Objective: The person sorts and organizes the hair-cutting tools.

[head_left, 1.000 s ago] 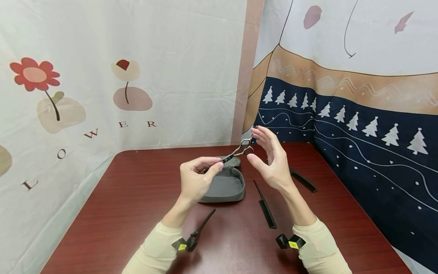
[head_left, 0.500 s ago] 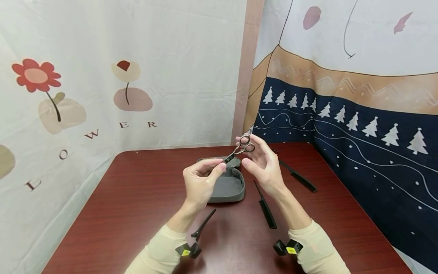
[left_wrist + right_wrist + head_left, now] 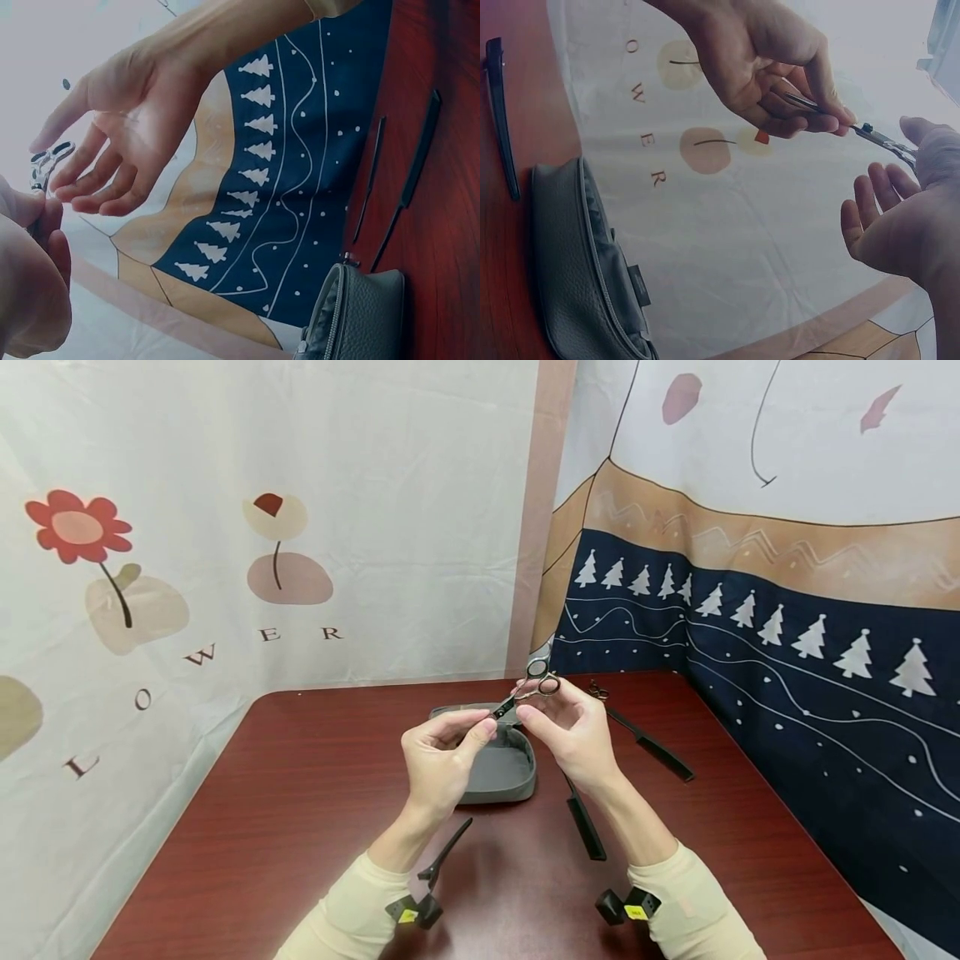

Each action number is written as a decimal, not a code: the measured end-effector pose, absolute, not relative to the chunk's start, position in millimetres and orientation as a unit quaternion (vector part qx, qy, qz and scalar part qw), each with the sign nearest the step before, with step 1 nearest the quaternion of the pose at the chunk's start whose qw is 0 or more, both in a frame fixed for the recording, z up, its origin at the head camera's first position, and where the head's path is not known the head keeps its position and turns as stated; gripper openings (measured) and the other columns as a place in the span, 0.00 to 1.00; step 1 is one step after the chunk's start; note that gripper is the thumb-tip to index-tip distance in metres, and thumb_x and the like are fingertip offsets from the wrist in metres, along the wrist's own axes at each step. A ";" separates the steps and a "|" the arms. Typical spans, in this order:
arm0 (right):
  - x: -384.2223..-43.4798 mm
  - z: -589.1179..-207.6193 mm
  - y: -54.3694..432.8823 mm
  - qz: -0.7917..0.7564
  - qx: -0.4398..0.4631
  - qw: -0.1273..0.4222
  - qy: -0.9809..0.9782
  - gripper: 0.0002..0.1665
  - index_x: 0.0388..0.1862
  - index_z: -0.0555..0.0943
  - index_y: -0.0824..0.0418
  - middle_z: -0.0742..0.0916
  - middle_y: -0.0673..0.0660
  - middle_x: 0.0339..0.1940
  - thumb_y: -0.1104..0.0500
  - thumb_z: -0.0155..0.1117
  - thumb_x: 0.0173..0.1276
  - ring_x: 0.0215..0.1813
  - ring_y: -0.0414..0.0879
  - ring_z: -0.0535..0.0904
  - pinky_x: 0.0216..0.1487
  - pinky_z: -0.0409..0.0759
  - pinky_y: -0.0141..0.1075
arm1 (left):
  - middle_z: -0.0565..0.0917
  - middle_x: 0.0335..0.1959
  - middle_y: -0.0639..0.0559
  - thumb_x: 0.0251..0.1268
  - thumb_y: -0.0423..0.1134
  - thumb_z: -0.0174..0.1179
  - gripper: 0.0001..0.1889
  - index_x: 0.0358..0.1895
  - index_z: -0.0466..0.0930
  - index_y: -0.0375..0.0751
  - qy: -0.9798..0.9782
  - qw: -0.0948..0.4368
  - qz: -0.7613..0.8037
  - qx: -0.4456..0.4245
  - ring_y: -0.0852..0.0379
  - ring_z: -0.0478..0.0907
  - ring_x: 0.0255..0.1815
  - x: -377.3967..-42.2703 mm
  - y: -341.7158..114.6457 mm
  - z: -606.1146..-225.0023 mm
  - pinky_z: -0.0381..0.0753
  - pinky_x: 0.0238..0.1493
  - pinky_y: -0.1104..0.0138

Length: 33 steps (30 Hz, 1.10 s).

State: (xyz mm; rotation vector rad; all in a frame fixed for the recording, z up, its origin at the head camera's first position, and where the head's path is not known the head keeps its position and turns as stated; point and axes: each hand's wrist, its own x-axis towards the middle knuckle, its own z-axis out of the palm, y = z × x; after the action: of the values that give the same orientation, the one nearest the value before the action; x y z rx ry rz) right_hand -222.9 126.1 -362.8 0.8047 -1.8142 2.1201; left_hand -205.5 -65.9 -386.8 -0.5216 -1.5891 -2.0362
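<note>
A pair of hairdressing scissors (image 3: 522,693) is held up over the table, finger loops pointing up and away. My left hand (image 3: 438,760) pinches the blades between thumb and fingertips, and one blade tip (image 3: 801,100) sticks out past those fingers in the right wrist view. Close by the loops is my right hand (image 3: 573,735), its thumb and fingers spread loosely on either side of the handles in the left wrist view. Whether it touches them I cannot tell. Behind and below the hands lies an unzipped grey case (image 3: 501,781).
A black hair clip (image 3: 447,852) lies in front of the case. To the right are a black tail comb (image 3: 587,831) and another black comb (image 3: 663,756). Metal loops (image 3: 597,691) of another item show near the back edge. Printed cloths (image 3: 420,527) hang behind the table.
My right hand has come down and left, closer to the scissors' handles. My left hand has shifted slightly right, still pinching the blades.
</note>
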 end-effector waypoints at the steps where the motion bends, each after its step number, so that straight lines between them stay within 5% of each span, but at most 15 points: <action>1: -222.6 -362.9 125.7 0.726 0.270 0.117 -0.622 0.17 0.60 0.86 0.63 0.92 0.48 0.56 0.73 0.71 0.75 0.58 0.41 0.92 0.63 0.90 0.30 | 0.96 0.36 0.63 0.64 0.17 0.74 0.09 0.46 0.91 0.17 -0.584 0.251 -0.748 -0.191 0.67 0.94 0.36 -205.5 -66.0 -386.9 0.94 0.44 0.71; 11: -223.2 -365.7 122.7 0.726 0.254 0.121 -0.628 0.15 0.49 0.90 0.55 0.94 0.44 0.47 0.73 0.71 0.75 0.51 0.37 0.92 0.58 0.91 0.29 | 0.96 0.36 0.65 0.64 0.17 0.74 0.08 0.46 0.91 0.16 -0.591 0.243 -0.745 -0.188 0.68 0.94 0.36 -204.6 -65.7 -387.3 0.94 0.44 0.71; 17: -224.0 -366.9 123.5 0.714 0.248 0.128 -0.642 0.06 0.49 0.90 0.59 0.94 0.46 0.45 0.66 0.76 0.76 0.48 0.36 0.92 0.55 0.91 0.29 | 0.96 0.36 0.65 0.64 0.17 0.74 0.08 0.45 0.91 0.16 -0.591 0.242 -0.745 -0.193 0.68 0.94 0.36 -204.3 -64.9 -387.7 0.94 0.44 0.71; 21: -224.5 -367.2 124.3 0.708 0.244 0.129 -0.651 0.10 0.50 0.89 0.66 0.94 0.49 0.44 0.61 0.78 0.76 0.47 0.36 0.91 0.54 0.91 0.29 | 0.96 0.36 0.66 0.64 0.17 0.74 0.09 0.45 0.91 0.16 -0.591 0.245 -0.743 -0.197 0.68 0.94 0.36 -204.3 -64.5 -387.6 0.94 0.44 0.71; 33: -221.8 -366.7 120.1 0.701 0.232 0.136 -0.661 0.09 0.51 0.86 0.72 0.94 0.44 0.46 0.69 0.73 0.77 0.51 0.37 0.92 0.59 0.90 0.28 | 0.96 0.36 0.66 0.64 0.18 0.75 0.08 0.45 0.92 0.18 -0.599 0.240 -0.741 -0.189 0.68 0.94 0.35 -206.3 -64.5 -390.0 0.94 0.44 0.71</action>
State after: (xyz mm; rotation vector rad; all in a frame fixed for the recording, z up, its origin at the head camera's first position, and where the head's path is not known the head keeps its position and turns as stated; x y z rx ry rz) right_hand -221.8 120.1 -366.7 0.6721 -1.9135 2.0293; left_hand -206.3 -64.5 -390.0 -0.5168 -1.6388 -2.0273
